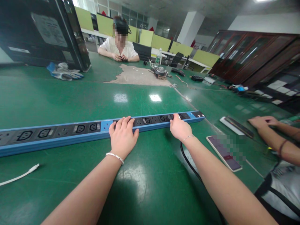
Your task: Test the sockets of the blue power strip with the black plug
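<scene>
A long blue power strip (pixel 77 136) with black socket faces lies across the green table. My left hand (pixel 123 134) rests on it near the middle, fingers spread over the sockets and the thumb at the near edge. Toward the strip's right end, my right hand (pixel 180 128) is closed around a black plug (pixel 170 117) at one of the sockets. How deep the plug sits is hidden by the fingers. From under this hand a black cable (pixel 191 165) runs down behind my right forearm.
A white cable (pixel 21 176) lies at the near left. Phones (pixel 223 153) lie to the right, near another person's hands (pixel 260 122). Gloves (pixel 64 72) lie beside a black cabinet (pixel 42 34). Across the table sits a person (pixel 118 47), near a bottle (pixel 158 57).
</scene>
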The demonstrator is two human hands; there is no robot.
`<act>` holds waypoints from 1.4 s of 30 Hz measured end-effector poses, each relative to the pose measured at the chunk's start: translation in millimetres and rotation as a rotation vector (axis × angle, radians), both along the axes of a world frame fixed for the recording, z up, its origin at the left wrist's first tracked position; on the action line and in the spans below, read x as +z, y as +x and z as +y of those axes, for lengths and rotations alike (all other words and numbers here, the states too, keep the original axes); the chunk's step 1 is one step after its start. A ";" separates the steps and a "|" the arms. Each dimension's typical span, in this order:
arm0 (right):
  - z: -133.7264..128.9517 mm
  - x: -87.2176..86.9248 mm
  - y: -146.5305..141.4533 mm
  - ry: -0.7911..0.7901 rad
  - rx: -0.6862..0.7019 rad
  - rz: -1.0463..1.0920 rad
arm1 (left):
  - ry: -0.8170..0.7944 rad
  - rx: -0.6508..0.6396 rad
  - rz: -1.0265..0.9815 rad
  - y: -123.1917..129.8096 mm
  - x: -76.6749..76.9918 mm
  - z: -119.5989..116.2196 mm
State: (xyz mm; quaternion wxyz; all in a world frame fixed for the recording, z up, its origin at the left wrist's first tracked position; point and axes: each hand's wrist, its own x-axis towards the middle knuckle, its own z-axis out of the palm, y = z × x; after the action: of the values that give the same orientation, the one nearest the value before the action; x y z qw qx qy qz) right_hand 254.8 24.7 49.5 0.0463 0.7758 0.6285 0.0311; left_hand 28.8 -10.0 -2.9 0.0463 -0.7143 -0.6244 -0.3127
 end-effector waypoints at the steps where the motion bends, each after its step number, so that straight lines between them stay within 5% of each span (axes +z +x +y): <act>1: -0.7 -0.6 -0.1 -0.004 -0.010 0.005 | 0.001 0.001 0.002 0.0 -0.1 0.1; 11: -5.4 -2.0 -2.3 0.136 0.026 -0.091 | 0.008 0.002 0.008 -0.1 -0.3 0.5; 20: 3.9 7.0 6.3 0.030 0.050 -0.076 | 0.002 0.002 0.005 -0.3 0.8 0.6; 30: 11.0 5.0 43.5 0.143 -0.023 0.298 | 0.030 0.006 0.015 -0.7 -3.0 2.1; 35: 19.6 6.0 82.9 0.181 -0.195 0.580 | 0.026 0.007 0.023 -0.5 -2.5 2.0; 42: 26.0 10.8 103.5 0.201 -0.331 0.477 | 0.025 0.007 0.026 0.2 -1.9 2.0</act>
State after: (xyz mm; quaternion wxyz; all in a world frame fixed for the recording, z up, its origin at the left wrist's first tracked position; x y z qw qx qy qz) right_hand 358.3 50.8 60.3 -0.1752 0.8537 0.4805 -0.0980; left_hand 29.0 -8.0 -4.8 0.0644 -0.7156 -0.6222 -0.3110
